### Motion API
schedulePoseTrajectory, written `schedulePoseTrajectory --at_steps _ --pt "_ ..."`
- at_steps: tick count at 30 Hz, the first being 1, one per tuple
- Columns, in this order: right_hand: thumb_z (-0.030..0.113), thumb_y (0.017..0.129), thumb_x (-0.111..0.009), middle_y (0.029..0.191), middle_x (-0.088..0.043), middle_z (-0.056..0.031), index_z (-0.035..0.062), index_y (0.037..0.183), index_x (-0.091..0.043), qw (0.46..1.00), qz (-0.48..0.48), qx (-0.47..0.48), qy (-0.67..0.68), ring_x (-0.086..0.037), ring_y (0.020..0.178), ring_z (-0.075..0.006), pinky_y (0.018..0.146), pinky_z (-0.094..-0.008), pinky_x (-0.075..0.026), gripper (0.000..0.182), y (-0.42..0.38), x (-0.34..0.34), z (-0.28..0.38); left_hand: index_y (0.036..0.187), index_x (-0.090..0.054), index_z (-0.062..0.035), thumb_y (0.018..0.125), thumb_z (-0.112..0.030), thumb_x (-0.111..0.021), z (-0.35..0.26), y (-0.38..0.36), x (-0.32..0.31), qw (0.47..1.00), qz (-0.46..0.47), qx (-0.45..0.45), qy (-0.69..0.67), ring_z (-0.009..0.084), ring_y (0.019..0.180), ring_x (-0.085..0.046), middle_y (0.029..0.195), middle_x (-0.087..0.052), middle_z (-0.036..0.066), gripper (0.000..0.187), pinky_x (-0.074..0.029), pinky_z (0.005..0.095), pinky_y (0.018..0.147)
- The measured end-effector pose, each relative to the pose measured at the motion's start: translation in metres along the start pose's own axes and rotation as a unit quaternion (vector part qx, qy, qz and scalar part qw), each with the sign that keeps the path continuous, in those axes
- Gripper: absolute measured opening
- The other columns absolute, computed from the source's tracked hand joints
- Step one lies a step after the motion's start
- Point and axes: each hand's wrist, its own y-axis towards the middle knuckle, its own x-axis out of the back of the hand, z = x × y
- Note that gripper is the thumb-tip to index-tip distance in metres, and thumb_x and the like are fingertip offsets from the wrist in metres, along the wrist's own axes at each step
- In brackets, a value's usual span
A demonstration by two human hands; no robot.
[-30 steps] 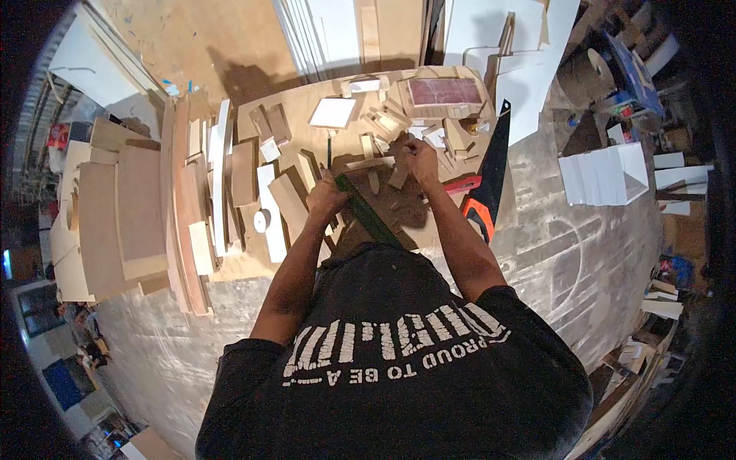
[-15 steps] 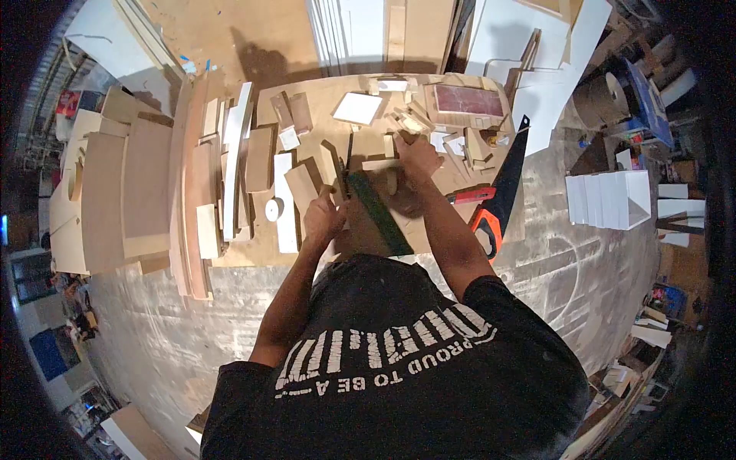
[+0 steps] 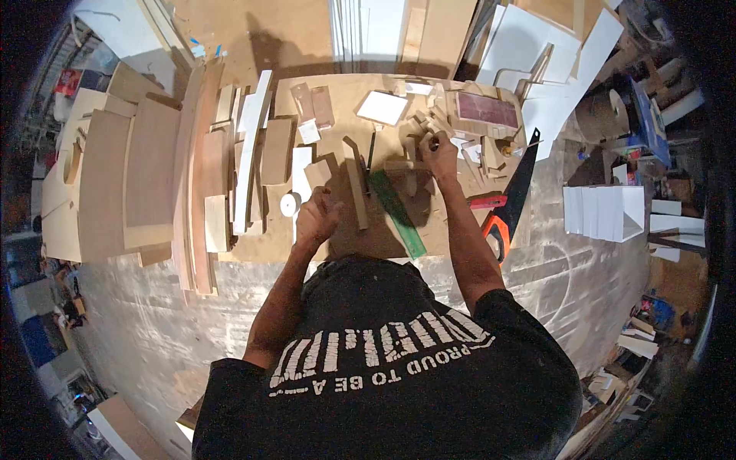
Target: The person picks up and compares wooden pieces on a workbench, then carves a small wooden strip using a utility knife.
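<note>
- Head view looks straight down on a low board (image 3: 268,245) laid on the floor, crowded with wood offcuts, and the person in a black printed shirt bends over its near edge.
- Along the board's left edge, long planks (image 3: 195,176) lie stacked side by side; a white strip (image 3: 249,149) runs among them, and a small white disc (image 3: 290,203) sits just right of the stack.
- Toward the far edge, a white square tile (image 3: 382,107) lies flat, and a reddish panel in a wooden frame (image 3: 487,110) sits at the far right corner, with small blocks heaped between them.
- Off the right edge, a handsaw (image 3: 510,195) with an orange and black handle lies with its dark blade pointing away from the person.
- Concrete floor (image 3: 583,261), dusty and scuffed, spreads around; white boxes (image 3: 602,207) stand to the right, and sheets of board lean at the far side.
- Left hand (image 3: 317,217) is curled near the near edge, fingers clenched around the lower end of a narrow wood strip (image 3: 356,192) that stands on its edge.
- Green ruler (image 3: 396,213) lies slanted on a dark sheet, just right of that strip, between the two hands; neither hand touches it.
- Right hand (image 3: 439,152) reaches farther in, among the heaped small blocks; its fingers are bent, but whether they grasp anything I cannot tell.
</note>
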Motion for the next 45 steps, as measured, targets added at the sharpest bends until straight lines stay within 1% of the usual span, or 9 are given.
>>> schedulePoseTrajectory --at_steps 6,9,15,21,24,27,31,38,45 --pt "0.003 0.084 -0.069 0.091 -0.069 -0.0182 0.0026 0.096 -0.061 0.989 0.101 0.056 0.097 -0.069 0.082 -0.035 0.071 -0.0396 -0.054 0.015 0.009 0.007 0.025 0.118 -0.056 -0.0041 0.086 -0.03 -0.073 -0.003 0.0 0.021 0.999 0.03 0.025 0.001 0.0361 0.077 -0.07 0.078 -0.068 0.02 0.045 -0.054 0.0458 0.068" --pt "-0.005 0.079 -0.068 0.103 -0.066 -0.0176 0.0023 0.098 -0.06 0.964 0.092 0.225 0.106 -0.067 0.093 -0.0345 0.078 -0.0372 -0.052 0.022 0.016 0.01 0.026 0.117 -0.056 -0.0035 0.085 -0.029 -0.073 0.004 -0.003 0.022 0.999 0.024 0.022 -0.017 0.0365 0.076 -0.07 0.077 -0.068 0.021 0.044 -0.054 0.0463 0.068" --pt "-0.01 0.075 -0.064 0.102 -0.061 -0.0146 0.0039 0.102 -0.061 0.944 0.094 0.283 0.142 -0.063 0.093 -0.036 0.08 -0.0354 -0.05 0.03 0.015 -0.005 0.005 0.115 -0.055 -0.0014 0.085 -0.029 -0.073 0.014 -0.008 0.019 1.0 -0.004 0.024 -0.006 0.0366 0.073 -0.069 0.076 -0.066 0.019 0.044 -0.053 0.0468 0.064" --pt "-0.009 0.074 -0.065 0.102 -0.06 -0.017 0.0038 0.112 -0.057 0.951 0.241 0.178 0.078 -0.061 0.093 -0.0348 0.077 -0.0372 -0.049 0.04 0.011 -0.001 -0.005 0.115 -0.055 -0.0011 0.086 -0.03 -0.073 0.015 -0.014 0.015 1.0 -0.009 0.021 -0.003 0.0347 0.069 -0.068 0.074 -0.065 0.017 0.044 -0.052 0.0461 0.06" --pt "-0.006 0.075 -0.064 0.101 -0.061 -0.0159 0.0028 0.116 -0.057 0.943 0.181 0.278 0.039 -0.062 0.091 -0.0316 0.079 -0.0374 -0.049 0.043 0.017 -0.003 -0.003 0.115 -0.056 -0.0014 0.086 -0.03 -0.072 0.012 -0.017 0.011 1.0 -0.022 0.011 0.001 0.0341 0.067 -0.067 0.073 -0.065 0.017 0.044 -0.051 0.0455 0.06" --pt "-0.001 0.079 -0.065 0.102 -0.062 -0.0147 0.002 0.113 -0.058 0.955 0.188 0.228 0.037 -0.062 0.09 -0.0296 0.08 -0.0374 -0.05 0.035 0.017 0.005 0.007 0.115 -0.056 -0.0019 0.086 -0.029 -0.072 0.01 -0.018 0.009 1.0 -0.019 0.004 -0.02 0.0337 0.066 -0.066 0.073 -0.065 0.016 0.043 -0.051 0.0453 0.061" --pt "0.009 0.082 -0.065 0.093 -0.068 -0.0162 0.0014 0.099 -0.064 0.983 0.038 0.141 0.107 -0.068 0.083 -0.0291 0.076 -0.0381 -0.053 0.019 0.025 0.004 -0.03 0.116 -0.056 -0.0017 0.087 -0.022 -0.068 0.01 -0.018 -0.004 0.999 -0.006 -0.003 -0.051 0.037 0.07 -0.066 0.074 -0.065 0.018 0.038 -0.051 0.0465 0.064" --pt "0.042 0.074 -0.073 0.084 -0.073 -0.012 0.0108 0.091 -0.074 0.981 0.148 -0.055 -0.114 -0.071 0.079 -0.03 0.071 -0.0421 -0.055 0.036 0.004 0.017 -0.034 0.109 -0.055 0.0062 0.087 -0.009 -0.055 0.003 0.021 -0.059 0.984 -0.005 -0.157 -0.087 0.0492 0.091 -0.062 0.098 -0.062 0.033 0.027 -0.051 0.0508 0.078" --pt "0.036 0.08 -0.067 0.09 -0.073 -0.015 0.0097 0.091 -0.072 0.965 0.143 -0.054 -0.212 -0.07 0.087 -0.0358 0.08 -0.0535 -0.052 0.029 -0.003 -0.012 -0.016 0.109 -0.057 0.004 0.09 -0.01 -0.058 -0.036 0.033 -0.077 0.99 0.016 -0.124 -0.059 0.0459 0.088 -0.066 0.088 -0.066 0.03 0.024 -0.053 0.0494 0.073"
